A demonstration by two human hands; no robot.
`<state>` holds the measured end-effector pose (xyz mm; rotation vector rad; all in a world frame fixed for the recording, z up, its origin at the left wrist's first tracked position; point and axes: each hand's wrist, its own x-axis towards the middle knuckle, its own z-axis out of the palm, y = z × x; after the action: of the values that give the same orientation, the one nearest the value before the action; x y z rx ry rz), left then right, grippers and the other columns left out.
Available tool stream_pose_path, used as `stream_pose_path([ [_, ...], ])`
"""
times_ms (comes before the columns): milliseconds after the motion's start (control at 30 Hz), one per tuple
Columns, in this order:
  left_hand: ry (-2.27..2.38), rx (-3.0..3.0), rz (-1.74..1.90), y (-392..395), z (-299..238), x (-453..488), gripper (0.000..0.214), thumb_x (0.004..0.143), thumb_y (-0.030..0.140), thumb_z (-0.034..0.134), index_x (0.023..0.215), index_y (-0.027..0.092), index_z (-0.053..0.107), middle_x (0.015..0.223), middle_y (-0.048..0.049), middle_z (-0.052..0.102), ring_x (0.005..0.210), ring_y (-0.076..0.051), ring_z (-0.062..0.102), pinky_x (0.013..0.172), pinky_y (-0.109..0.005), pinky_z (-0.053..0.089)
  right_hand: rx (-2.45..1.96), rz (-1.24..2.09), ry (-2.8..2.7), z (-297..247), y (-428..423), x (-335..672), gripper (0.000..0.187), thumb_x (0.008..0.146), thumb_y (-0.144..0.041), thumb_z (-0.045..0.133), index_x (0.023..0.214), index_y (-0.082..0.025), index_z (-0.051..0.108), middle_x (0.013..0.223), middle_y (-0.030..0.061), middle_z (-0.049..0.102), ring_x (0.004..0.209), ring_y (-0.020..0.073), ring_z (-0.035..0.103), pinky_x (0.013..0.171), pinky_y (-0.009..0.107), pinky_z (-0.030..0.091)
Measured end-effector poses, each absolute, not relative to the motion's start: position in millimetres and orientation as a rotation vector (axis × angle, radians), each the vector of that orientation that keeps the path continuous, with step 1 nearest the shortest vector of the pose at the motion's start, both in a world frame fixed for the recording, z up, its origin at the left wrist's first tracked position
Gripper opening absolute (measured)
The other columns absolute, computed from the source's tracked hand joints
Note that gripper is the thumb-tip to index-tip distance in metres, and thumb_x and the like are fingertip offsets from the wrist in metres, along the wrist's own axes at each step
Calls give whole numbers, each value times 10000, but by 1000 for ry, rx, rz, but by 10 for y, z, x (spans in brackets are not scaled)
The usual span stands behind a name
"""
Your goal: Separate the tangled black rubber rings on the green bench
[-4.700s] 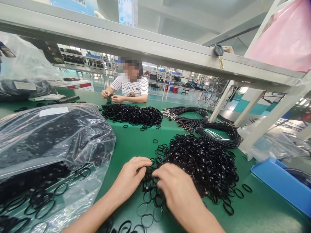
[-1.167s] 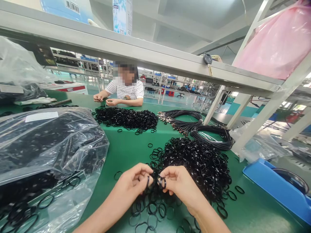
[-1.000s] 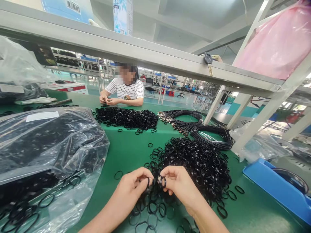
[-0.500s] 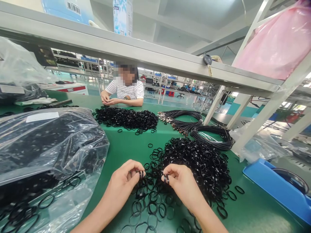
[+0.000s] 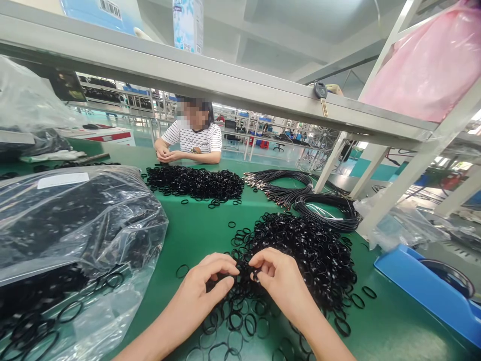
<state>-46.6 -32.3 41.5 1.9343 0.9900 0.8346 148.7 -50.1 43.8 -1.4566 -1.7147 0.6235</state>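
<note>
Thin black rings, rubber-like in look, lie in a large heap (image 5: 304,260) on the green tabletop, with looser ones (image 5: 236,321) spread in front of it. At the heap's near left edge is my left hand (image 5: 210,281), its thumb and fingers apart and no ring visible between them. My right hand (image 5: 278,276) is over the front of the heap, its thumb and fingertips pinched on a small black ring (image 5: 256,275). A single ring (image 5: 182,271) lies flat on the green surface just left of my left hand.
A clear plastic bag (image 5: 86,215) of black rings fills the left side. Across the table sits a person (image 5: 191,140) behind another ring heap (image 5: 195,181). Coiled black cables (image 5: 326,210) lie beyond my heap; a blue bin (image 5: 428,296) stands right. A shelf beam (image 5: 225,75) crosses overhead.
My left hand has moved right toward my right hand, and its pinch on black rings has opened. A ring now lies to its left. Fewer rings show in my right hand's fingers.
</note>
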Motion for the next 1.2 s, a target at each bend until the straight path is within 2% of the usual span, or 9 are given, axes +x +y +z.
stream_pose_path([
  [133,990,1947,797,-368,420,-396,108,844,323,564,865,255,645,1017,-3,628,855,-167,566,726,-260,433,-1391,758,-1631,422,-511,1391,334,617,35,468,785,-192,648,676,-33,618,602,110,551,568,201,440],
  [300,1060,1961,847,-424,392,-325,69,803,243,594,838,242,653,907,-5,641,762,-161,556,629,-242,412,-1397,648,-1689,420,-566,1272,335,597,45,462,746,-204,631,725,-39,586,605,99,526,552,195,416],
  [467,1066,1970,920,-416,341,-317,154,825,190,547,742,236,668,841,-1,656,755,-165,575,611,-236,399,-1396,603,-1756,443,-605,1233,336,622,54,466,746,-213,628,737,-39,575,607,101,516,558,206,404],
  [633,1271,1984,934,-406,331,-314,153,851,206,491,720,229,566,743,23,586,656,-152,530,568,-234,371,-1375,589,-1736,458,-630,1204,307,698,44,482,772,-214,631,742,-32,585,656,111,538,609,214,412],
  [767,1308,2038,928,-452,337,-287,159,885,220,422,739,240,480,759,34,533,689,-153,529,628,-244,400,-1368,447,-1772,465,-645,1199,305,782,7,447,830,-221,644,863,-2,583,712,129,550,658,250,412],
  [867,1300,2049,903,-428,330,-312,157,879,213,419,735,238,479,758,36,538,691,-154,534,640,-253,414,-1302,731,-1735,497,-611,1296,302,746,-8,511,828,-236,691,1020,8,594,730,123,577,662,244,439],
  [967,1314,2042,868,-331,302,-394,170,865,217,438,741,230,553,763,17,595,723,-175,563,672,-282,440,-1258,890,-1735,531,-551,1449,263,739,-31,556,755,-235,721,966,11,649,839,160,598,719,262,452],
  [1100,1100,2131,855,-199,246,-506,321,868,157,415,842,273,712,1047,-17,690,999,-206,578,879,-345,439,-1441,377,-1893,532,-514,1540,392,726,69,442,613,-224,676,860,11,667,862,186,557,777,327,408],
  [1200,1022,2094,887,-159,229,-550,416,835,83,394,856,305,745,1117,0,693,1050,-195,580,925,-352,436,-1436,258,-1880,515,-547,1465,397,707,99,396,548,-200,601,781,12,650,812,176,546,731,307,400],
])
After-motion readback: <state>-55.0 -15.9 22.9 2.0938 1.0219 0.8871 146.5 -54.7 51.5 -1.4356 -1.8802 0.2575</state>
